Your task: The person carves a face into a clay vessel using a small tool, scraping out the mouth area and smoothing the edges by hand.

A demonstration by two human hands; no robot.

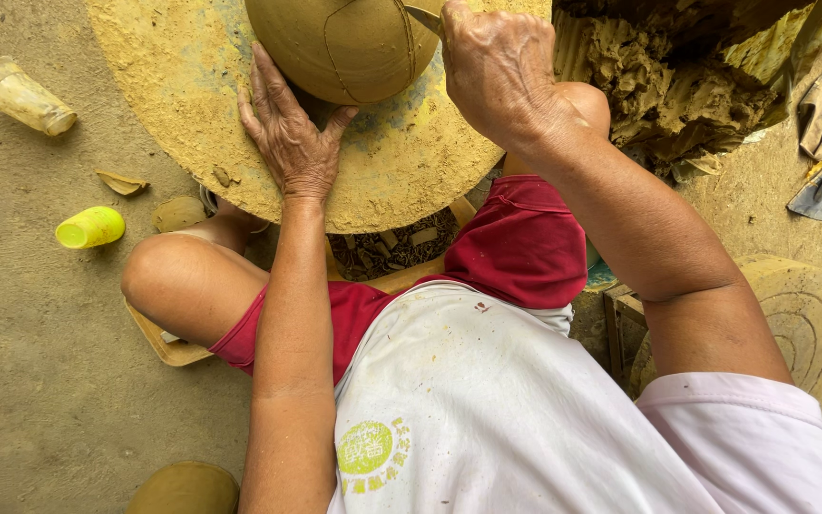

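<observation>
Clay pot (344,43) at 12 o'clock on wheel (183,105), left hand (289,133) spread flat against pot's side, right hand (497,67) fisted around blade (423,19) touching pot, yellow cup (90,227) at 9 o'clock

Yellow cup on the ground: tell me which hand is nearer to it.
Left. The left hand rests on the wheel against the clay pot, on the side toward the yellow cup. The right hand holds a tool at the pot's far side.

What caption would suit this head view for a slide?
Left hand steadies a clay pot on a round wheel; right hand presses a blade against it.
</observation>
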